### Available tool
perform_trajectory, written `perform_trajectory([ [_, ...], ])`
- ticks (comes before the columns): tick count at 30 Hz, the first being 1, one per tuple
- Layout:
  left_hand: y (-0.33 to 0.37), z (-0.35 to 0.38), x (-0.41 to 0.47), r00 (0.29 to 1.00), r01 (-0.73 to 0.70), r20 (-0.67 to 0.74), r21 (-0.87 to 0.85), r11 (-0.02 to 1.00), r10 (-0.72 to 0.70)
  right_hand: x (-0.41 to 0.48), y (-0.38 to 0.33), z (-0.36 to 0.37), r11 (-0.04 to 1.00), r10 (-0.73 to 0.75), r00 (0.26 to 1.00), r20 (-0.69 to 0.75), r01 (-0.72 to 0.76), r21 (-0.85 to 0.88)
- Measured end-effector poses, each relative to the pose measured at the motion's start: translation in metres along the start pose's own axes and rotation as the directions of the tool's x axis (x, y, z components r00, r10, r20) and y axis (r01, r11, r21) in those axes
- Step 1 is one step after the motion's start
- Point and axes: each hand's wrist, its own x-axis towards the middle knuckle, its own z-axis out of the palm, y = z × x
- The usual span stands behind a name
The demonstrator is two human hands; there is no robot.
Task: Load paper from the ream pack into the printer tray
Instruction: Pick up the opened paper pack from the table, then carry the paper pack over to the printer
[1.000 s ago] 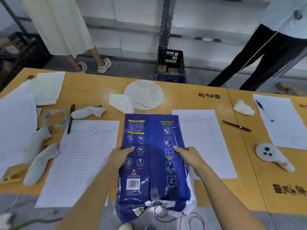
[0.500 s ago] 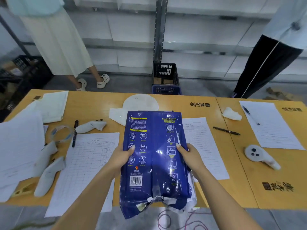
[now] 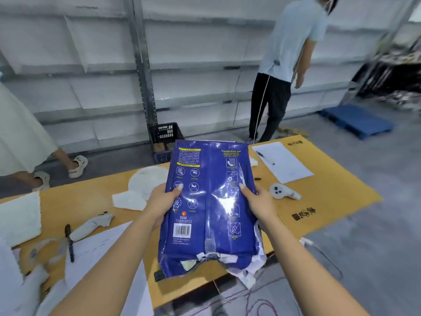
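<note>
- The left hand (image 3: pixel 159 202) clamps the left edge of the glossy blue plastic-wrapped ream pack (image 3: pixel 209 206), thumb on top.
- The pack hangs in the air above the yellow wooden table (image 3: pixel 330 197), clear of the printed sheets — its near end is torn open, white paper showing.
- The right hand (image 3: pixel 258 201) grips the right edge the same way.
- Risk: tilted toward the torn end, loose sheets could slide out; the slick wrapper may slip.
- No printer tray is in view.

blue ream pack (image 3: pixel 210 208) reads "trouble-free use" top right. barcode lower left, digits illegible. table (image 3: pixel 319 201) logo unreadable.
</note>
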Motion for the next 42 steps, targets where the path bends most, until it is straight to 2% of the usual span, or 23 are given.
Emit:
perform_trajectory([
  [4,0.022,0.028,-0.022,0.990,-0.049,0.135,0.032,0.998,0.045,-0.045,-0.012,-0.039,0.998,-0.058,0.982,-0.177,0.058,-0.005],
  [10,0.041,0.090,-0.063,0.931,-0.125,0.354,0.083,0.989,0.088,-0.115,-0.015,-0.107,0.997,-0.053,0.902,-0.428,0.074,0.033],
  [19,0.028,0.190,-0.177,0.765,-0.210,0.639,0.132,0.969,0.079,-0.263,0.025,-0.206,0.980,0.055,0.726,-0.686,0.092,0.175],
  [25,0.009,0.235,-0.259,0.625,-0.252,0.779,0.149,0.956,0.044,-0.373,0.043,-0.238,0.968,0.104,0.566,-0.818,0.132,0.214],
  [31,0.001,0.265,-0.318,0.416,-0.315,0.910,0.136,0.939,0.007,-0.460,0.056,-0.235,0.972,0.149,0.321,-0.935,0.123,0.198],
  [37,-0.023,0.275,-0.382,0.122,-0.368,0.988,0.135,0.920,-0.096,-0.556,0.069,-0.191,0.961,0.237,0.012,-0.972,0.142,0.236],
  [42,-0.060,0.255,-0.468,-0.134,-0.387,0.964,0.163,0.908,-0.230,-0.654,0.084,-0.125,0.945,0.314,-0.239,-0.919,0.168,0.279],
])
